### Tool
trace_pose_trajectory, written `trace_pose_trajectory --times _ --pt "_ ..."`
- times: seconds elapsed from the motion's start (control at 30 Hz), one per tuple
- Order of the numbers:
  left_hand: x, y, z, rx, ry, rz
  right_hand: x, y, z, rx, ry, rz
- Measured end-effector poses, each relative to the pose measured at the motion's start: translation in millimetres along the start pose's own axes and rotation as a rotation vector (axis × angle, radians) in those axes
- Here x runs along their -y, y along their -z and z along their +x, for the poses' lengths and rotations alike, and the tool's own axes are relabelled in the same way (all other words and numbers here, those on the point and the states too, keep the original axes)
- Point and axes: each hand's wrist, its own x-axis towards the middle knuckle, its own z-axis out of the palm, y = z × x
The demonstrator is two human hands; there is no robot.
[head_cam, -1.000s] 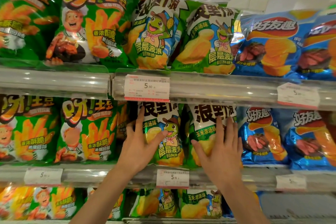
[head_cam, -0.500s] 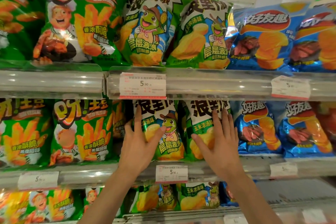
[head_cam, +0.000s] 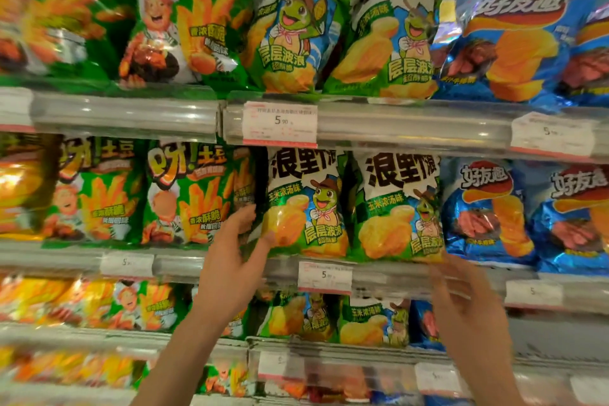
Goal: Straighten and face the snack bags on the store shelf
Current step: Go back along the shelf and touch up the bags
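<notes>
The shelf (head_cam: 428, 269) carries rows of snack bags standing behind a clear rail, and the two green frog bags sit at its middle. The left frog bag (head_cam: 308, 204) is puffed with air, so likely light, soft, crinkly and slippery, with brittle chips inside; best taken by its side edges. The left hand (head_cam: 230, 260) pinches that bag's lower left edge, thumb on the front. The right hand (head_cam: 468, 313) hovers blurred below the right frog bag (head_cam: 397, 208), fingers loosely apart, holding nothing.
</notes>
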Motion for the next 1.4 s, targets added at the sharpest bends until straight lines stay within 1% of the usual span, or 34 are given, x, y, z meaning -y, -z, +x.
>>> trace_pose_trajectory --times 0.17,0.33,0.47,0.63,0.77,0.87,0.9,1.0,1.07,1.17,1.3,1.4 --pt "-2 15 -27 -0.084 0.049 -0.017 -6 -7 -7 0.088 -0.033 0.041" --pt "5 38 -29 -0.142 0.059 -0.032 8 -16 -9 0.155 -0.034 0.092" --pt "13 61 -19 -0.227 0.036 -0.057 33 -28 -7 0.18 0.011 0.097" --pt "33 100 7 -0.312 -0.022 -0.041 78 -77 -14 0.22 0.082 0.129" --pt "50 122 33 -0.267 -0.124 0.105 129 -143 -22 0.348 0.103 0.137" --pt "55 123 47 -0.208 -0.162 0.169 153 -199 -27 0.406 0.199 0.026" --pt "57 121 50 -0.195 -0.163 0.17 158 -215 -28 0.411 0.205 -0.006" --pt "59 116 54 -0.177 -0.163 0.127 167 -246 -30 0.446 0.13 0.013" --pt "61 113 55 -0.175 -0.177 0.099 165 -253 -29 0.435 0.11 0.051" --pt "62 111 60 -0.15 -0.16 0.037 160 -250 -26 0.35 0.112 0.094" --pt "60 113 69 -0.108 -0.067 -0.084 165 -246 -21 0.407 0.052 0.122" --pt "53 116 82 -0.049 0.015 -0.162 179 -246 -12 0.435 0.014 0.19"
